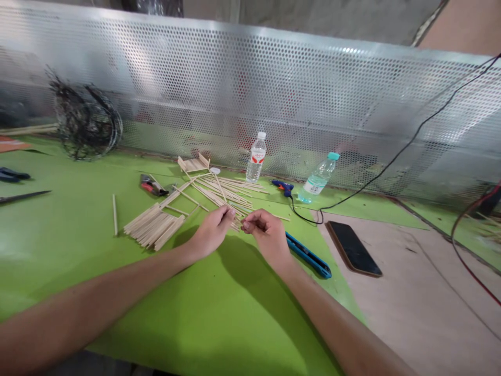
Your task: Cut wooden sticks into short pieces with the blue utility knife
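Observation:
My left hand (213,230) is closed, its thumb pressed against the curled fingers, just above the near ends of a loose pile of thin wooden sticks (223,192). One stick runs up to its knuckles; whether it is gripped I cannot tell. Facing it across a small gap, my right hand (268,237) pinches thumb and fingertips together, and anything between them is too small to make out. A blue utility knife (309,256) lies beside the right wrist. Left of my left hand is a flat panel of sticks (154,225) joined to a longer stick frame (178,196).
Behind the pile stand a small stick-built piece (194,164) and a water bottle (256,157). A blue glue gun (283,187), green-capped bottle (319,178) and phone (353,248) are to the right. Red-handled pliers (152,186) and a wire coil (86,120) lie left.

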`<state>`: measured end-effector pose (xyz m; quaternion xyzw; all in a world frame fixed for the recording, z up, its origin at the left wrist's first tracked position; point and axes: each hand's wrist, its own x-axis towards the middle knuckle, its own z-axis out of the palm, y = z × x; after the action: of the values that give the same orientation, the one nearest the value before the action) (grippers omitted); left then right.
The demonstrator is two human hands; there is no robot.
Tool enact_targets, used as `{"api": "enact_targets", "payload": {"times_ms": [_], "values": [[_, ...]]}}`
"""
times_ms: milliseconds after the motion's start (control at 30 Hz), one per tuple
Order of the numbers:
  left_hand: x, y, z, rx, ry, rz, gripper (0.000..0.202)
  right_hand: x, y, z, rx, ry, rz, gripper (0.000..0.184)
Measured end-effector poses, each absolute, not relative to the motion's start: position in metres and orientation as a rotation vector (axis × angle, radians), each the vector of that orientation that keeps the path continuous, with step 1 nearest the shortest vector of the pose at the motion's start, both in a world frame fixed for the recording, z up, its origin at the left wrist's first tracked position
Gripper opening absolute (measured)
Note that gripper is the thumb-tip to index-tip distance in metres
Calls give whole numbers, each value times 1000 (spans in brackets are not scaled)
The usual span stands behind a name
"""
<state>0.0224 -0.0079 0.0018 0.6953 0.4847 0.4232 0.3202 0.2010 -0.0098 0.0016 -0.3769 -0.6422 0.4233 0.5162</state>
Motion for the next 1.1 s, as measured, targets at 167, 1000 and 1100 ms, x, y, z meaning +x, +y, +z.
{"api": "enact_targets", "payload": {"times_ms": [167,1000,1100], "values": [[24,-9,1,1847,1285,1144,36,200,-11,3,-905,-1506,1022,11],[34,-21,5,1882,1221,1100,34,187,-30,20,-923,-1102,1579,44],[40,-30,8,1979,1170,977,30,180,-38,20,-932,-1015,1701,46]]}}
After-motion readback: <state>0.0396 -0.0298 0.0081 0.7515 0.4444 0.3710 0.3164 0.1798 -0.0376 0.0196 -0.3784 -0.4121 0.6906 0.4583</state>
